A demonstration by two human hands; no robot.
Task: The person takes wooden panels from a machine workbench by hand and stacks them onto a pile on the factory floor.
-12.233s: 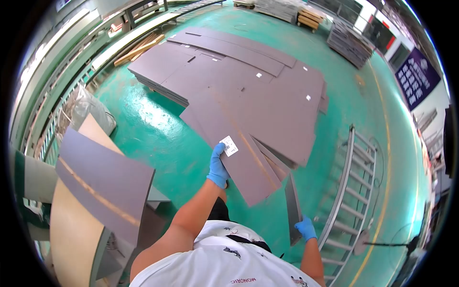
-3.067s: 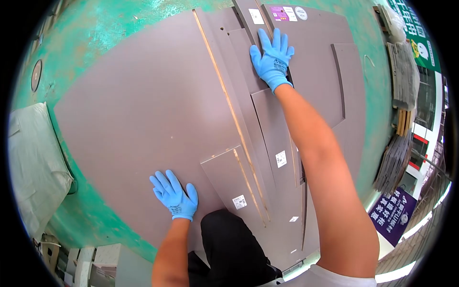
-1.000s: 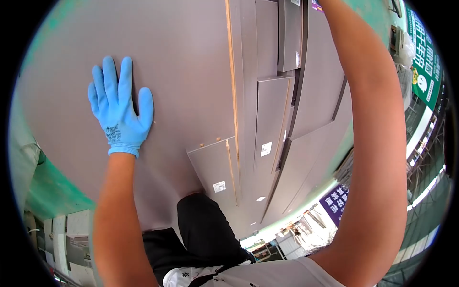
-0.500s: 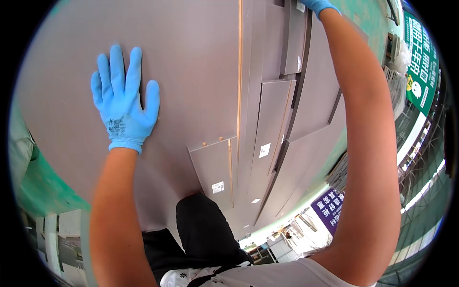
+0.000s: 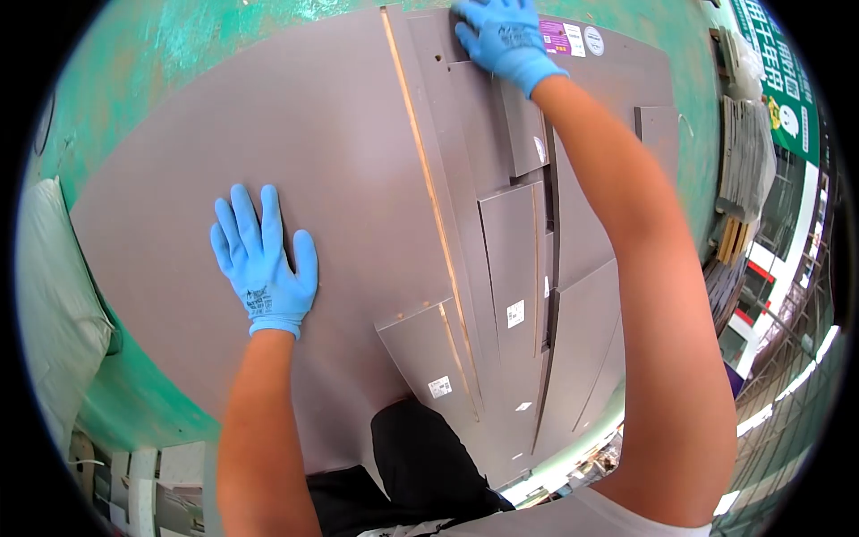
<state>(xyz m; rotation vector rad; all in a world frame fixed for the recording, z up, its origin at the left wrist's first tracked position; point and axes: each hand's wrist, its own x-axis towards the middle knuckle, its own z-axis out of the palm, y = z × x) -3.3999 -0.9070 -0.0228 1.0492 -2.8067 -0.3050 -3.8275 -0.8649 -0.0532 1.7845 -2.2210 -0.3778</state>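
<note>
My left hand, in a blue glove, lies flat with fingers spread on a large grey-brown board. My right hand, gloved the same way, rests at the far end of the stacked boards, fingers stretched out. Just below it lies a short narrow board. A labelled board lies nearer to me. Close to my knee is a small panel with peg-like spots on its top edge and a white label. A light strip runs along the large board's right edge.
A purple and white label is stuck near the far edge of the boards. Green floor surrounds the stack. Covered material stands at left; wrapped stacked sheets and a green sign are at right.
The view has shifted, showing more of the far end and green floor. My right hand, mostly cut off before, now shows on the far boards. My left hand still lies flat.
</note>
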